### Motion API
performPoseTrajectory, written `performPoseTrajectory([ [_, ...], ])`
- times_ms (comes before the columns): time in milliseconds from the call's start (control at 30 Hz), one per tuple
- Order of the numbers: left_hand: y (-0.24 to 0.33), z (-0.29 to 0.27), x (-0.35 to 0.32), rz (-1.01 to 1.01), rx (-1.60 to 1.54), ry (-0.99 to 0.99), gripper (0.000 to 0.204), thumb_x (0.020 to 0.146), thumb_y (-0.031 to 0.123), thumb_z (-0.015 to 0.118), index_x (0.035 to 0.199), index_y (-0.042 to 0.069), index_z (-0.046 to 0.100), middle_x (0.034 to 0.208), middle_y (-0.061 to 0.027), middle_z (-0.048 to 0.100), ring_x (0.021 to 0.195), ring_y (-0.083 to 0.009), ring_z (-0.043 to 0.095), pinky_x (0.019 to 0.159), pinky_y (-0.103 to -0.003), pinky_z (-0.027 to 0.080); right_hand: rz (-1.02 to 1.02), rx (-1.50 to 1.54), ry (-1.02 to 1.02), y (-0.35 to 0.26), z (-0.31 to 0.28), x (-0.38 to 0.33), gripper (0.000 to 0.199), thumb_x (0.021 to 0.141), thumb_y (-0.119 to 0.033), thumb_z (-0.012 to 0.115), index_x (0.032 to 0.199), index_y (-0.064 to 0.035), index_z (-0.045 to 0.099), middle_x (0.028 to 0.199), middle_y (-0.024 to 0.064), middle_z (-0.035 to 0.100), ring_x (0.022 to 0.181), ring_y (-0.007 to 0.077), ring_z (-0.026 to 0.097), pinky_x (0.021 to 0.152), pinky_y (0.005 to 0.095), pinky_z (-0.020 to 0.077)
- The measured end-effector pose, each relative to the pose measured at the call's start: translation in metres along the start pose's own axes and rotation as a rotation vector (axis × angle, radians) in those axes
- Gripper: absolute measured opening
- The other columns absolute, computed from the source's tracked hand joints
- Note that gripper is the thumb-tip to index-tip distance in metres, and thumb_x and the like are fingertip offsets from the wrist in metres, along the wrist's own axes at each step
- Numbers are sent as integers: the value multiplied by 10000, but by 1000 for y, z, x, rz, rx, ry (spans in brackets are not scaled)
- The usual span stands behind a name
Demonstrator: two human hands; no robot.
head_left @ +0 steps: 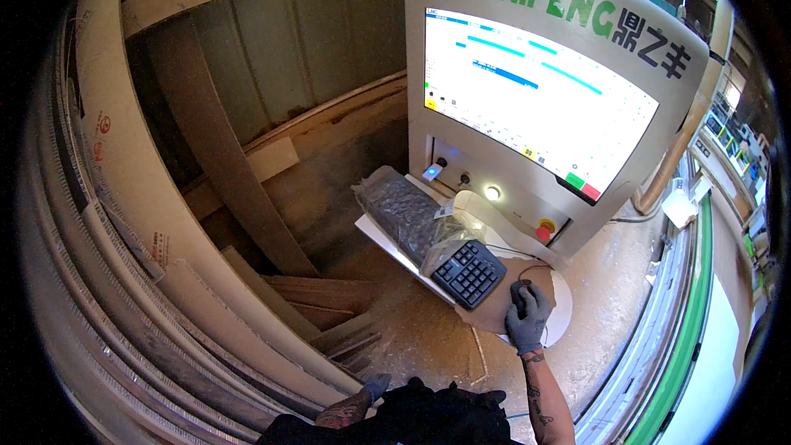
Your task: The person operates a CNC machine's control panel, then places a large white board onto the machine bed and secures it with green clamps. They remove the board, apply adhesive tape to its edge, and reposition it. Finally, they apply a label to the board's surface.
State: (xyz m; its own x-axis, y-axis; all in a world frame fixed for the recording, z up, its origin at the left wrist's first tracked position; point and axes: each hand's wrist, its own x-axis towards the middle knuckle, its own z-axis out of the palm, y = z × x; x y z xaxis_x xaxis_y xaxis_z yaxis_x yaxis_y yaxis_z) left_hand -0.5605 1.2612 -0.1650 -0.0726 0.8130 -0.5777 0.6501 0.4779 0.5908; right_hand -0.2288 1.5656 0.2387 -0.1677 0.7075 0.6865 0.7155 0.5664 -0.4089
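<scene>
My right hand [527, 318], in a grey glove, is closed over a dark computer mouse [518, 287] and covers most of it. The mouse sits on a brown pad [492, 313] on the machine's white shelf. To its left lies a black keyboard [478, 273]; clear plastic wraps its left part, while the number keys show bare. Above them glows a lit screen [527, 91] with white and blue areas. My left hand [376, 386], also gloved, is low beside my body, close to the leaning boards. How its fingers lie is too small to make out.
On the control cabinet [684, 107] are a red stop button [545, 230], a lit round button [492, 193] and a plugged-in USB stick [432, 171]. Long boards [156, 198] lean at the left. A green-edged machine bed [688, 313] runs along the right. Sawdust covers the floor.
</scene>
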Motion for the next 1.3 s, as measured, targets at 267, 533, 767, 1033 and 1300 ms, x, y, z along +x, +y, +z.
performPoseTrajectory([
  [267, 30, -17, -19, -182, -338, 37, 515, 997, 438, 502, 1227, 14, 682, 1246, -226, 681, 1171, -382, 630, 1022, -442, 457, 85, 1, -68, 9, 2, -11, 432, 737, -90, 706, 1165, -52, 667, 1288, 220, 615, 1192, 404, 575, 1042, 499, 418],
  [533, 11, -13, -19, -153, -319, 70, 551, 1006, 460, 445, 1201, 7, 691, 1179, -246, 694, 1115, -367, 647, 1011, -438, 464, 65, 56, -28, -8, 4, 1, 414, 739, -95, 723, 1147, -45, 676, 1260, 223, 632, 1152, 411, 597, 1015, 509, 445],
  [767, 32, -20, -21, -172, -372, 40, 557, 1005, 454, 447, 1153, -25, 690, 1120, -241, 708, 1060, -372, 657, 955, -476, 471, 34, 9, -12, -5, -3, 0, 420, 735, -85, 734, 1150, -44, 689, 1216, 229, 658, 1109, 401, 627, 992, 513, 465],
  [1033, 61, -32, -33, -287, -505, 35, 525, 1000, 419, 468, 1144, -32, 693, 1095, -229, 717, 1059, -352, 666, 950, -452, 487, 22, 3, -2, -4, -9, 2, 400, 758, -95, 749, 1152, -48, 701, 1212, 219, 665, 1067, 398, 640, 944, 483, 500],
  [1300, -5, -12, -16, 130, -32, 172, 485, 995, 401, 475, 1131, -4, 704, 1081, -209, 717, 1050, -328, 668, 936, -445, 489, 85, 45, -56, 2, 1, -4, 480, 797, -149, 758, 1256, -62, 651, 1341, 228, 585, 1214, 414, 564, 1041, 503, 434],
])
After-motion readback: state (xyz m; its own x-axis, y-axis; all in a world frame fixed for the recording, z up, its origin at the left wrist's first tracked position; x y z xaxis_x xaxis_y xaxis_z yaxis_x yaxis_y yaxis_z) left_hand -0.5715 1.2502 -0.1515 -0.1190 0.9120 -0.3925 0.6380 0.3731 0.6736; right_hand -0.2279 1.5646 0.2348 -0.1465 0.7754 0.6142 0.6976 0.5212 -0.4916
